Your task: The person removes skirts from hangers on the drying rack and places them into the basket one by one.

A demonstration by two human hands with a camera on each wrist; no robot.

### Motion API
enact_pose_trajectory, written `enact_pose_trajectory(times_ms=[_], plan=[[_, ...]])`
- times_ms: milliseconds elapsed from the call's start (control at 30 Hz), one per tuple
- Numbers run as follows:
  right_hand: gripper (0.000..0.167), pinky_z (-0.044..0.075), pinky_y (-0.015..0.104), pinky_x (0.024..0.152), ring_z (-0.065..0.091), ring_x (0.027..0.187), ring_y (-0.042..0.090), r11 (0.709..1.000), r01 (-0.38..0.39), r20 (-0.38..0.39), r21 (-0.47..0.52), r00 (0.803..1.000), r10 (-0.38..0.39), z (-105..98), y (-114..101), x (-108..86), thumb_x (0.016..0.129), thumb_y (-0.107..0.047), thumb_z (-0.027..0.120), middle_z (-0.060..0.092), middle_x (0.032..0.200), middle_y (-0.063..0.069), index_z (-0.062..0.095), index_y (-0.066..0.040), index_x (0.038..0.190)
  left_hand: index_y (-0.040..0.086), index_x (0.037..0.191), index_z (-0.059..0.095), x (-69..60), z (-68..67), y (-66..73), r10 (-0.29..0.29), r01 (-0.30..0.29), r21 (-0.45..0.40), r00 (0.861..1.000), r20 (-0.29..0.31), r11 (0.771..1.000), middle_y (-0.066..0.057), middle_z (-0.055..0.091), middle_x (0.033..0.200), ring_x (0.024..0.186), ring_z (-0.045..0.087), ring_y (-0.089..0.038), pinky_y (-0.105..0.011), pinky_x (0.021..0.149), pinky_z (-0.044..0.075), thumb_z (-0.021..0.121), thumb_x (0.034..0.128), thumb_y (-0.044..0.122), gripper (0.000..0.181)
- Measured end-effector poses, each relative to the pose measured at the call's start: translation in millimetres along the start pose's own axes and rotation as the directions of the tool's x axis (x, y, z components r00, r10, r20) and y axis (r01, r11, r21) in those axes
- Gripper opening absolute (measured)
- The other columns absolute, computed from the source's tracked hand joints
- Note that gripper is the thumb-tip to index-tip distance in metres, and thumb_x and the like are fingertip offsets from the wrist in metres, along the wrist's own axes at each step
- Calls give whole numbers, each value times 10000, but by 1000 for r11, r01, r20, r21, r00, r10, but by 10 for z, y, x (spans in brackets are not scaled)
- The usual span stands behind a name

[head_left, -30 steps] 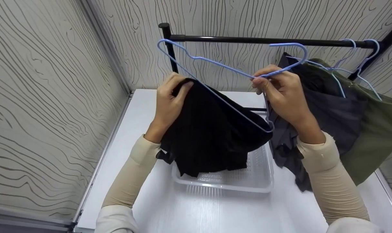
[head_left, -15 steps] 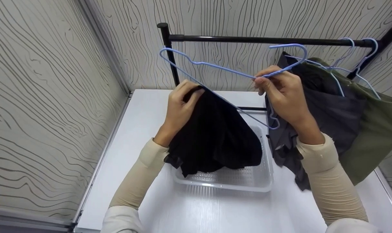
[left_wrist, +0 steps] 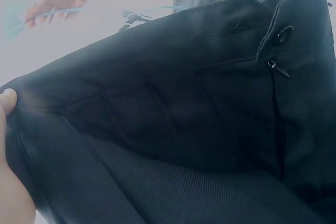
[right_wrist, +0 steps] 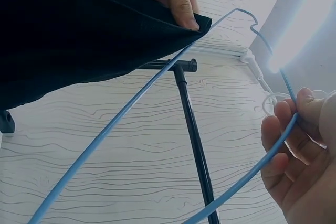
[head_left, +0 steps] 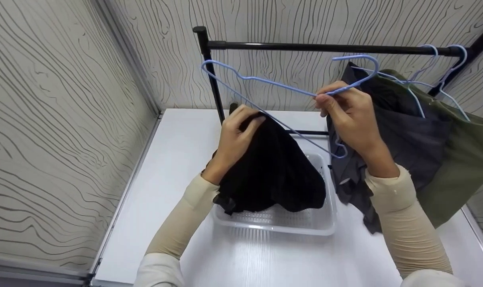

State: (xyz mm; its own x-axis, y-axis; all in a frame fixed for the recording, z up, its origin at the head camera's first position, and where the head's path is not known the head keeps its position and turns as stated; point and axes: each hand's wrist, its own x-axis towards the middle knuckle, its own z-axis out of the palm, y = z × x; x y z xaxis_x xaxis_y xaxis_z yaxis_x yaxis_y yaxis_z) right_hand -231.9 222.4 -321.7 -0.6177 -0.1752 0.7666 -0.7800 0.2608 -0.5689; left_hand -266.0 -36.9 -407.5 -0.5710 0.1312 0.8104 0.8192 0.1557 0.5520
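A black garment [head_left: 277,171] hangs from my left hand [head_left: 241,135], its waistband edge gripped between thumb and fingers. The left wrist view shows a button [left_wrist: 284,34] and a zip pull [left_wrist: 278,68] on that waistband [left_wrist: 157,51]; whether it is trousers or a skirt I cannot tell. My right hand [head_left: 351,115] pinches a blue wire hanger [head_left: 277,83] at its neck, hook upward. The hanger slants, and its lower bar passes beside the gripped waistband edge. In the right wrist view the cloth corner [right_wrist: 202,27] touches or overlaps the bar [right_wrist: 126,108].
Behind stands a black clothes rail [head_left: 305,47]. Dark grey [head_left: 417,139] and olive green [head_left: 464,159] garments hang on blue hangers at its right end. Below the black garment a clear plastic basket [head_left: 281,229] sits on the white table [head_left: 241,263]. A patterned wall [head_left: 62,119] borders the left.
My left hand has moved right and down with the black garment. The cloth has swung down off the hanger's right end, and the hanger's left end has dropped slightly. My right hand has barely moved.
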Motion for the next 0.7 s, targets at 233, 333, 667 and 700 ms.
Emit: enact_pose_trajectory(times_ms=[233, 333, 667, 700], plan=[[91, 524, 167, 650, 632, 676, 49, 999, -8, 0, -38, 1000, 8, -24, 41, -14, 1005, 13, 693, 690, 853, -3, 745, 86, 990, 14, 1047, 767, -84, 93, -34, -41, 41, 10, 998, 39, 999, -89, 725, 988, 935, 647, -187, -316, 884, 527, 697, 1041, 111, 119], [86, 518, 163, 644, 626, 668, 49, 998, -19, -6, -60, 1000, 18, -30, 62, -12, 1004, 17, 693, 689, 841, 19, 750, 80, 992, 14, 1051, 771, -116, 133, -58, -60, 60, 11, 997, 47, 998, -92, 724, 982, 922, 656, -175, -313, 868, 542, 698, 1040, 110, 121], [72, 456, 138, 589, 551, 615, 1, 989, -50, -25, -137, 999, 47, -68, 168, -12, 1000, 29, 692, 663, 810, -11, 751, 67, 985, 32, 1082, 791, -277, 288, -178, -109, 110, 0, 989, 101, 994, -83, 748, 986, 908, 688, -197, -320, 864, 563, 718, 1029, 126, 130], [72, 455, 136, 588, 549, 616, -9, 988, -51, -26, -145, 999, 48, -73, 175, -11, 1001, 25, 693, 663, 807, -11, 752, 64, 987, 37, 1084, 792, -295, 304, -192, -119, 119, 6, 987, 107, 993, -76, 750, 987, 911, 691, -192, -317, 865, 564, 720, 1029, 133, 132]])
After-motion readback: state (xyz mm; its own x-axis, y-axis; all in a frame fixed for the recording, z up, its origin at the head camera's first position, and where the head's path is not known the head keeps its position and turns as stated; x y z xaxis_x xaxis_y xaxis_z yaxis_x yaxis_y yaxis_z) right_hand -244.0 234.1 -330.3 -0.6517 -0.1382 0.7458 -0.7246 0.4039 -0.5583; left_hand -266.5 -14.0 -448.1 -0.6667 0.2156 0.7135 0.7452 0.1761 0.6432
